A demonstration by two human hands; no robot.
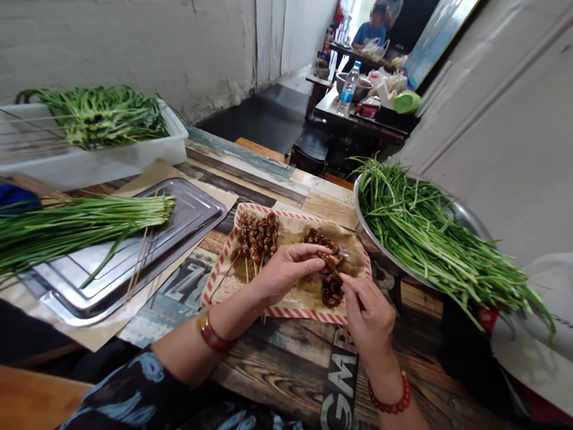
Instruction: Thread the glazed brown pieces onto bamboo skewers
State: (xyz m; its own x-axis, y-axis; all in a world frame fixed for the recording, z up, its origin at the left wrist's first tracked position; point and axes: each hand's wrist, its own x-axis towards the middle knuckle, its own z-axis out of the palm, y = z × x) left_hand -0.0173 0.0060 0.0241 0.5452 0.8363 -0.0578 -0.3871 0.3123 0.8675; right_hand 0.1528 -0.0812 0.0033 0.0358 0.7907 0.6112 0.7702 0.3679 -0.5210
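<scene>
My left hand (292,269) is closed in a pinch on a glossy brown piece of marinated food (331,262), which looks like meat. Close beside it, my right hand (371,313) pinches a thin skewer (340,274), mostly hidden by the fingers. Both hands are over a tray (283,308) with a red-and-white striped rim. On its left side lie several loaded skewers (259,236), their bare sticks pointing towards me. Loose brown pieces (332,291) sit in the tray under my hands, with more (317,236) behind my left fingers.
Left of the tray, long green chives (90,221) and bare sticks (139,262) rest on a metal tray (197,200). A white tub (172,141) holds greens behind it. A steel bowl (466,221) heaped with chives stands right. Two people are far back, near another table (329,101).
</scene>
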